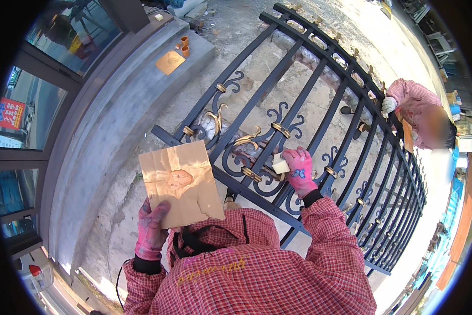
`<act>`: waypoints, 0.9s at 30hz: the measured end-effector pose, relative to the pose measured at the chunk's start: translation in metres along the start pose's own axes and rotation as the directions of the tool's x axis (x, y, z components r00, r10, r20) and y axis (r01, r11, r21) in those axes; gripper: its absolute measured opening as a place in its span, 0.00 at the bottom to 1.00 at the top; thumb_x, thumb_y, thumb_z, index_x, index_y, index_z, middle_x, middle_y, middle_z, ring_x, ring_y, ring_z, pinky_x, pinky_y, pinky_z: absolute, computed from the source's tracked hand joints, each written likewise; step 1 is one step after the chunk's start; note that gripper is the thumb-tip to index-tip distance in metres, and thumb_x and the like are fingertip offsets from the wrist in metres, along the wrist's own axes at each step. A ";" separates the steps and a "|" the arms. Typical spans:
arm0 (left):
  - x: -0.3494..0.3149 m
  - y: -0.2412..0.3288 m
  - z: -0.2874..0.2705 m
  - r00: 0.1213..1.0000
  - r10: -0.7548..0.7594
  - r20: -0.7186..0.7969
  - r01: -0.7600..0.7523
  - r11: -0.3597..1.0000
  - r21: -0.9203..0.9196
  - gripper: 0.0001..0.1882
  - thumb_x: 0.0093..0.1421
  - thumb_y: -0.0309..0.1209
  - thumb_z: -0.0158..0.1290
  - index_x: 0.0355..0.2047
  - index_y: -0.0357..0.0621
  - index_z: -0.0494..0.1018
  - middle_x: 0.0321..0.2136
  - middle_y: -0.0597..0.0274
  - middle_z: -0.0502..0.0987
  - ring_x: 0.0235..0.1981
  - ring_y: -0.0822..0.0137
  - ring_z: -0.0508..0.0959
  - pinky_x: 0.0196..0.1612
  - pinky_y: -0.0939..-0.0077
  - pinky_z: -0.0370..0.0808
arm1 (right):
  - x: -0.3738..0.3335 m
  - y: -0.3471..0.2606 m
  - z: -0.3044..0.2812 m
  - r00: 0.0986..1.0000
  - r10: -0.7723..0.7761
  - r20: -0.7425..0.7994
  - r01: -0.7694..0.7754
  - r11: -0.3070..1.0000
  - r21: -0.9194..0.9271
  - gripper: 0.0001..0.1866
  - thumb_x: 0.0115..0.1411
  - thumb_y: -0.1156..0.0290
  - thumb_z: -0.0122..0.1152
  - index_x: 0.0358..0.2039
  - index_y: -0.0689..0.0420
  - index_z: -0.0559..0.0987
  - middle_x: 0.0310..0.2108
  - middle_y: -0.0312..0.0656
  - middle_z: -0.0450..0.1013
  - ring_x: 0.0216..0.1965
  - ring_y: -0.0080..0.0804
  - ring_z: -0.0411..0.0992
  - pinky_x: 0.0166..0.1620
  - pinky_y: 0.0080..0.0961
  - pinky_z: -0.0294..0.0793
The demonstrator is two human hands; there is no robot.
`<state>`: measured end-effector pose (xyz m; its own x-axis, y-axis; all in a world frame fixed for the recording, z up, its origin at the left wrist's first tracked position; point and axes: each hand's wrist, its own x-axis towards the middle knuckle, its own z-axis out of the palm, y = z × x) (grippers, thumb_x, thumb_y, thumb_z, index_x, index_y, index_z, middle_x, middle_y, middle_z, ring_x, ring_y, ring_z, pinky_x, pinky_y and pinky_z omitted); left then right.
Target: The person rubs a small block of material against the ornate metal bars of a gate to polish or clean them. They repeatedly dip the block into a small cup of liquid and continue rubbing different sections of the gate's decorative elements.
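Note:
My left hand (151, 231), in a pink glove, grips the lower left corner of a square of brown cardboard (207, 181). A wet-looking copper-gold smear lies in the middle of the cardboard. In my right hand (300, 176), also in a stained pink glove, a small whitish sponge block (280, 165) is pinched between the fingers. The sponge is at the scrollwork of a black iron fence panel (258, 97); whether it touches the metal I cannot tell. Near it, a collar (280, 129) and a curled leaf (248, 137) on the scrolls are gold-coloured.
Two small copper-coloured cups (185, 50) and a gold-smeared square card (170, 62) sit on a concrete step (115, 100) to the left. Across the panel, another person (412, 100) bends over it with a gloved hand at the rail. Glass doors (31, 105) stand far left.

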<state>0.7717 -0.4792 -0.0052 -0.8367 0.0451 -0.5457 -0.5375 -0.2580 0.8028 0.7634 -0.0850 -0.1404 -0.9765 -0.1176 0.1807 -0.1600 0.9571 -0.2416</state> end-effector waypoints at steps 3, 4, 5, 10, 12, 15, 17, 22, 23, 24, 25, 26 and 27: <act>0.003 -0.003 -0.001 1.000 -0.028 0.006 0.028 0.999 -0.024 0.20 0.56 0.31 0.50 0.48 0.36 0.64 0.31 0.56 0.75 0.20 0.69 0.76 0.15 0.81 0.72 | -0.002 0.010 0.003 0.997 -0.024 0.074 0.025 1.000 -0.018 0.18 0.37 0.75 0.62 0.33 0.51 0.75 0.37 0.37 0.73 0.43 0.40 0.69 0.52 0.37 0.63; 0.003 0.000 0.002 0.998 -0.041 0.038 0.042 0.999 -0.035 0.20 0.57 0.31 0.50 0.48 0.36 0.64 0.31 0.56 0.75 0.20 0.69 0.76 0.15 0.81 0.72 | -0.003 0.013 0.005 0.997 -0.015 0.070 0.017 1.000 -0.020 0.17 0.37 0.74 0.62 0.33 0.51 0.76 0.36 0.37 0.73 0.43 0.40 0.69 0.52 0.37 0.63; 0.003 0.002 0.004 0.997 -0.052 0.058 0.055 0.997 -0.049 0.19 0.57 0.31 0.50 0.48 0.37 0.64 0.31 0.56 0.75 0.20 0.69 0.76 0.15 0.81 0.72 | 0.004 0.000 -0.009 0.996 0.088 0.028 -0.086 0.994 -0.063 0.17 0.38 0.71 0.64 0.33 0.51 0.76 0.35 0.39 0.73 0.43 0.40 0.69 0.52 0.36 0.62; 0.007 -0.001 0.012 0.987 -0.075 0.142 0.087 0.993 -0.085 0.20 0.57 0.31 0.51 0.49 0.37 0.63 0.33 0.58 0.74 0.24 0.69 0.77 0.17 0.78 0.73 | 0.028 -0.032 -0.070 0.921 0.384 0.064 -0.356 0.764 0.538 0.23 0.42 0.76 0.70 0.41 0.59 0.73 0.32 0.43 0.75 0.33 0.33 0.76 0.36 0.26 0.75; 0.014 -0.010 0.016 0.978 -0.090 0.186 0.111 0.989 -0.101 0.19 0.58 0.30 0.51 0.48 0.37 0.64 0.33 0.58 0.75 0.25 0.69 0.77 0.18 0.79 0.73 | 0.039 -0.054 -0.100 0.885 0.438 0.159 -0.410 0.569 0.713 0.23 0.43 0.77 0.69 0.41 0.59 0.72 0.31 0.42 0.76 0.32 0.32 0.76 0.36 0.25 0.75; 0.018 -0.011 0.025 0.966 -0.100 0.240 0.126 0.987 -0.095 0.18 0.59 0.29 0.50 0.48 0.37 0.65 0.33 0.59 0.75 0.25 0.71 0.76 0.20 0.81 0.72 | 0.058 -0.087 -0.131 0.967 0.246 0.064 -0.221 0.688 0.692 0.23 0.43 0.77 0.69 0.41 0.60 0.71 0.31 0.41 0.75 0.33 0.32 0.76 0.35 0.25 0.75; 0.017 -0.013 0.030 0.964 -0.096 0.248 0.120 0.989 -0.084 0.19 0.59 0.29 0.50 0.49 0.36 0.64 0.34 0.58 0.75 0.26 0.71 0.77 0.21 0.81 0.73 | 0.071 -0.113 -0.145 0.993 0.095 0.068 -0.116 0.753 0.648 0.24 0.42 0.77 0.70 0.40 0.60 0.71 0.31 0.42 0.75 0.33 0.32 0.76 0.35 0.25 0.75; 0.015 -0.012 0.041 0.942 -0.134 0.309 0.161 0.985 -0.065 0.21 0.59 0.29 0.50 0.51 0.35 0.62 0.38 0.57 0.75 0.30 0.70 0.78 0.25 0.80 0.76 | 0.083 -0.138 -0.141 0.969 -0.230 0.089 0.160 0.861 0.482 0.21 0.41 0.71 0.68 0.37 0.58 0.72 0.34 0.45 0.73 0.36 0.44 0.74 0.37 0.32 0.73; 0.014 -0.010 0.041 0.939 -0.141 0.312 0.170 0.983 -0.066 0.21 0.59 0.29 0.50 0.51 0.35 0.62 0.39 0.57 0.74 0.30 0.70 0.78 0.26 0.81 0.77 | 0.085 -0.141 -0.140 0.963 -0.237 0.128 0.156 0.879 0.450 0.21 0.40 0.71 0.68 0.37 0.58 0.72 0.34 0.45 0.73 0.37 0.44 0.74 0.38 0.33 0.73; 0.014 -0.010 0.041 0.937 -0.149 0.316 0.178 0.982 -0.066 0.21 0.59 0.29 0.50 0.51 0.35 0.62 0.39 0.57 0.74 0.31 0.70 0.78 0.26 0.81 0.77 | 0.088 -0.144 -0.141 0.956 -0.241 0.166 0.154 0.896 0.416 0.21 0.40 0.71 0.68 0.36 0.58 0.73 0.35 0.45 0.73 0.38 0.44 0.73 0.39 0.33 0.73; 0.014 -0.011 0.041 0.940 -0.141 0.311 0.170 0.983 -0.069 0.21 0.59 0.29 0.50 0.51 0.35 0.62 0.39 0.57 0.74 0.31 0.70 0.78 0.27 0.81 0.78 | 0.090 -0.146 -0.142 0.948 -0.243 0.204 0.152 0.912 0.382 0.21 0.40 0.70 0.67 0.36 0.58 0.73 0.35 0.45 0.73 0.39 0.44 0.73 0.39 0.33 0.72; 0.014 -0.013 0.040 0.941 -0.135 0.309 0.165 0.984 -0.072 0.21 0.59 0.29 0.50 0.52 0.35 0.62 0.39 0.57 0.74 0.31 0.70 0.78 0.27 0.81 0.78 | 0.090 -0.146 -0.145 0.954 -0.234 0.187 0.147 0.909 0.389 0.20 0.40 0.70 0.67 0.36 0.58 0.73 0.35 0.45 0.73 0.39 0.44 0.73 0.39 0.34 0.72; 0.015 -0.015 0.040 0.943 -0.130 0.307 0.160 0.984 -0.074 0.21 0.59 0.29 0.50 0.52 0.35 0.62 0.39 0.57 0.74 0.32 0.70 0.78 0.27 0.81 0.78 | 0.091 -0.147 -0.148 0.960 -0.224 0.171 0.141 0.907 0.397 0.20 0.40 0.70 0.67 0.36 0.58 0.73 0.36 0.45 0.73 0.39 0.45 0.73 0.39 0.34 0.72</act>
<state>0.7633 -0.4359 -0.0157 -0.7509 0.3721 -0.5455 -0.6554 -0.3183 0.6850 0.7196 -0.1970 0.0528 -0.9258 -0.3724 0.0647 -0.3403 0.7466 -0.5717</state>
